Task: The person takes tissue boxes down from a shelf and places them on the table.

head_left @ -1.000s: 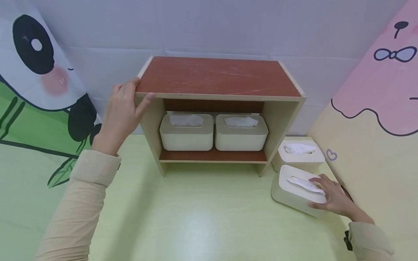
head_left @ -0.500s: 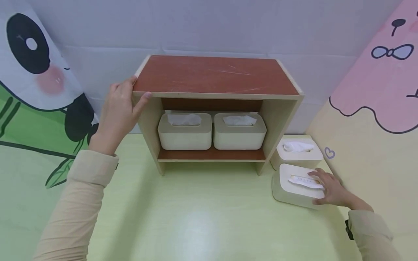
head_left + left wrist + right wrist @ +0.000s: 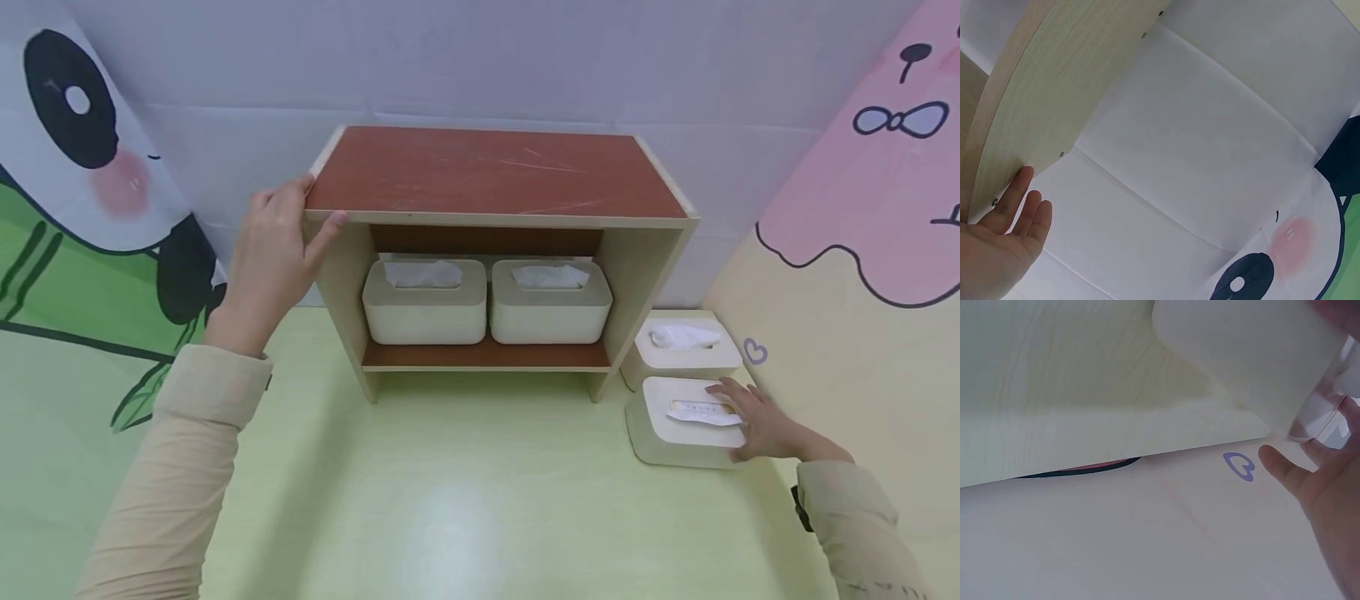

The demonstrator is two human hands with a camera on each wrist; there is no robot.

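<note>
My left hand (image 3: 268, 258) rests on the upper left corner of a small wooden shelf (image 3: 480, 173) with a reddish-brown top. Its thumb lies on the front edge; in the left wrist view its nearly straight fingers (image 3: 1017, 197) touch the side panel. Two cream tissue boxes, a left one (image 3: 424, 317) and a right one (image 3: 552, 317), stand side by side inside. At the right, my right hand (image 3: 768, 427) grips the right end of another tissue box (image 3: 667, 446), thumb at the front and fingers at the back. Behind it stands a fourth-like matching tissue box (image 3: 652, 360).
The shelf stands on a pale green tabletop (image 3: 450, 492) against a whitish back wall (image 3: 480, 67). Cartoon-printed panels close in the left side (image 3: 60, 400) and the right side (image 3: 870, 367). The right-hand boxes sit between shelf and right panel.
The front right tissue box has turned and its right end has swung back, squaring up with the box behind. My right hand has moved back with it; the left hand stays on the shelf corner.
</note>
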